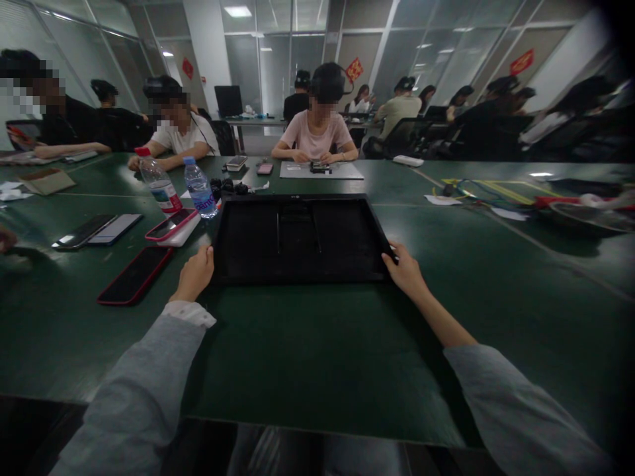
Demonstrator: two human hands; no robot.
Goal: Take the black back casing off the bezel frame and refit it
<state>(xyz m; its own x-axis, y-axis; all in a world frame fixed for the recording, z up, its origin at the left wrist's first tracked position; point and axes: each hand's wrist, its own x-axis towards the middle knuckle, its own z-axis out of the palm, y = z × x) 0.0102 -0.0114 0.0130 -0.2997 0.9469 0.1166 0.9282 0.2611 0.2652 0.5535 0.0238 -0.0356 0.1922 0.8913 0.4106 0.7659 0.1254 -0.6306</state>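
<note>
A shallow black rectangular tray-like panel (248,244) with a raised rim lies at the middle of the table in front of me. Two thin rods and a darker bracket show near its centre, and its far edge carries a small light mark. My left hand (196,270) grips its near left edge, fingers partly hidden behind the rim. On the opposite side my right hand (405,268) holds the right edge, with the thumb over the rim. Left of my left hand lies a phone in a red case (135,276).
Beyond that phone are a pink-cased phone (171,225), an open folding case (96,231) and two water bottles (201,188) (159,184). Across the green table (317,357) a person works over a white board (297,170). Cables (476,192) and a dark pan-like object (588,218) lie right.
</note>
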